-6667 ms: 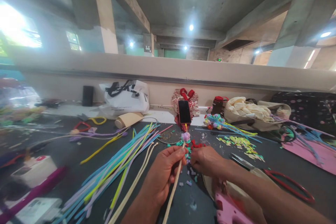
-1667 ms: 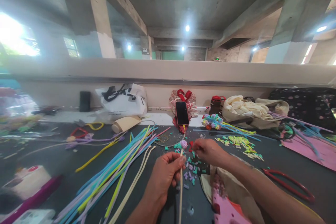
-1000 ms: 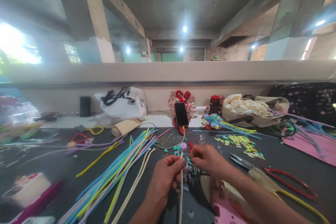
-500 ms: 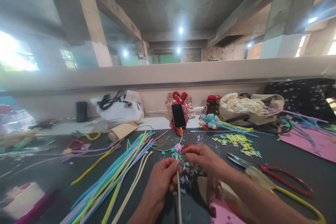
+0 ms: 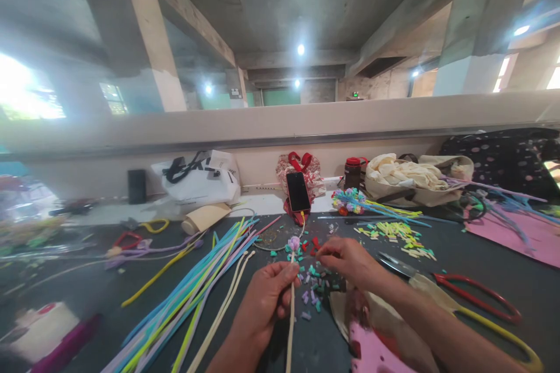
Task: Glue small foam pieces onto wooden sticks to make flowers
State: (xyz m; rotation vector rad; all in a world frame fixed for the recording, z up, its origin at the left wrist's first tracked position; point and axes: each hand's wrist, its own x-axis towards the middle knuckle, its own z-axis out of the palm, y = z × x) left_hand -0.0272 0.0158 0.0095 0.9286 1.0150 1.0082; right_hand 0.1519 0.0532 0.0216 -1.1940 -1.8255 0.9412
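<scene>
My left hand (image 5: 270, 294) is closed round a thin cream stem (image 5: 290, 326), which stands nearly upright between thumb and fingers. At the stem's top sits a small lilac flower-like cluster (image 5: 294, 243). To the right, my right hand (image 5: 345, 257) hovers just above the table, its thumb and fingertips pinched together; anything between them is too small to make out. Small red pieces (image 5: 315, 243) lie by those fingertips. Loose lilac pieces (image 5: 311, 296) and teal pieces (image 5: 312, 270) are scattered between the hands.
Long coloured stems (image 5: 188, 291) lie to the left. A pink glue gun (image 5: 371, 349) rests below my right forearm. Large scissors with red handles (image 5: 481, 291) and a yellow-handled tool (image 5: 503, 332) are at right. A phone (image 5: 297, 192) leans at the back, near yellow pieces (image 5: 398, 236).
My right hand has drawn away from the flower cluster, a little to the right. My left hand and the stem have shifted slightly left.
</scene>
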